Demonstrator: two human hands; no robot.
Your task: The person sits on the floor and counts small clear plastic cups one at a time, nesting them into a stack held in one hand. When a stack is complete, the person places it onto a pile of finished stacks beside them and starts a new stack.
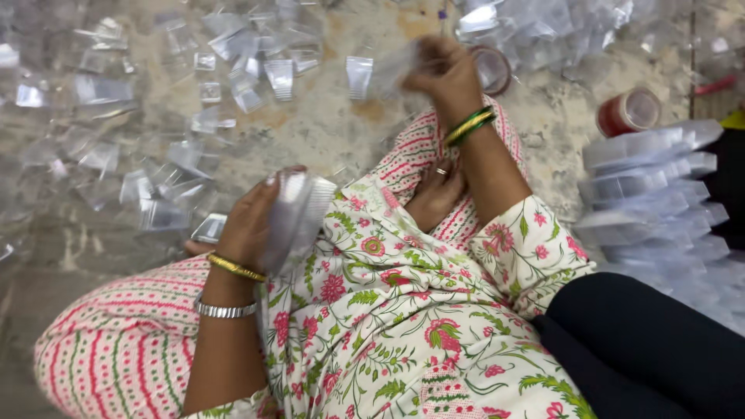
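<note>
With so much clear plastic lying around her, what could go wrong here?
The left hand grips a whole stack of clear pieces; it might slip and scatter. The right hand lifts one thin piece that is blurred and hard to see, so it could drop among the loose pieces on the floor. The pile on the right may topple.

clear plastic packets (pixel 194 159) scattered on the floor; a stacked clear pile (pixel 660 194) at right.

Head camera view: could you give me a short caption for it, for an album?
Seated on the floor, left hand holds a stack of clear plastic pieces; right hand lifts another.
</note>
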